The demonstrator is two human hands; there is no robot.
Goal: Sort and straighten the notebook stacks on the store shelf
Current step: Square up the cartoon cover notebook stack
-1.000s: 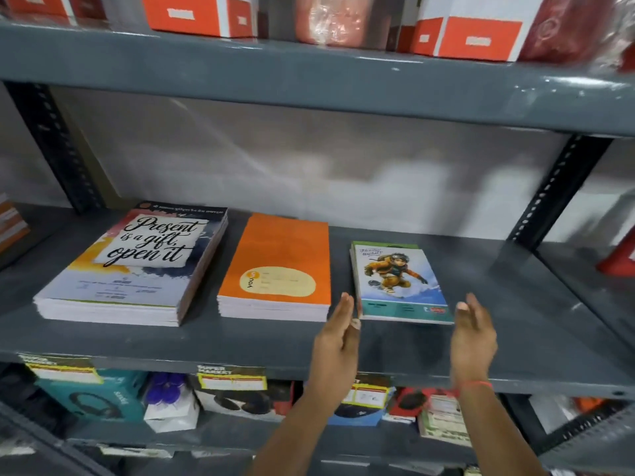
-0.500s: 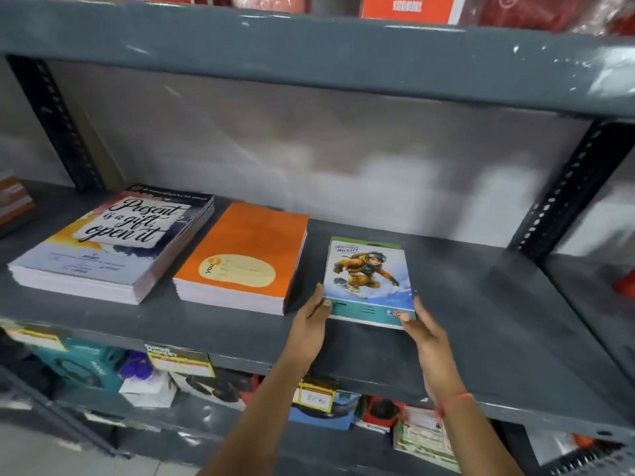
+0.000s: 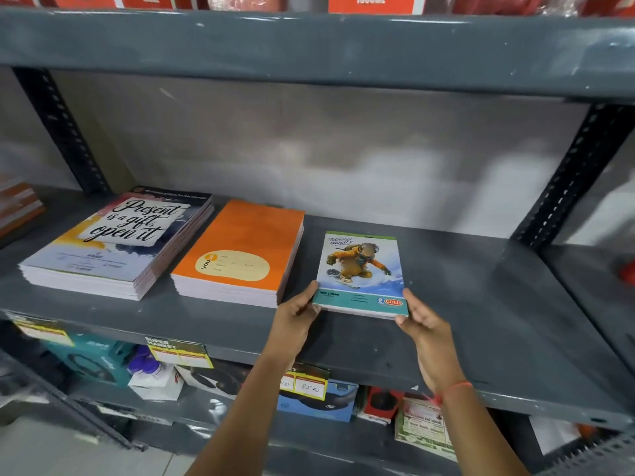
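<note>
I have the small snowboarder notebook stack (image 3: 360, 273) between my two hands on the grey metal shelf (image 3: 481, 304). My left hand (image 3: 297, 316) grips its near left corner, thumb against the left edge and fingers curled under the near edge. My right hand (image 3: 424, 326) grips the near right corner, thumb up along the right edge. A red thread (image 3: 452, 389) circles my right wrist.

The stack is a thin one, and it lies flat, cover up, in the middle of the shelf towards the near edge. Its long axis runs from near to far, almost square to the shelf front, with only a slight lean of the far end to the left. The cover reads upright to me: title at the far end, the teal band with the red logo at the near end.

Just to its left, a gap apart, lies the orange notebook stack (image 3: 245, 245), thicker, its long axis also near to far but tilted so the far end leans right. Its yellow label sits at the near end. Further left is the "Present is a gift" stack (image 3: 123, 240), thickest of the three and turned the same way, far end leaning right. Its upper copies are slid slightly off the lower ones.

The right part of the shelf is bare metal.
</note>
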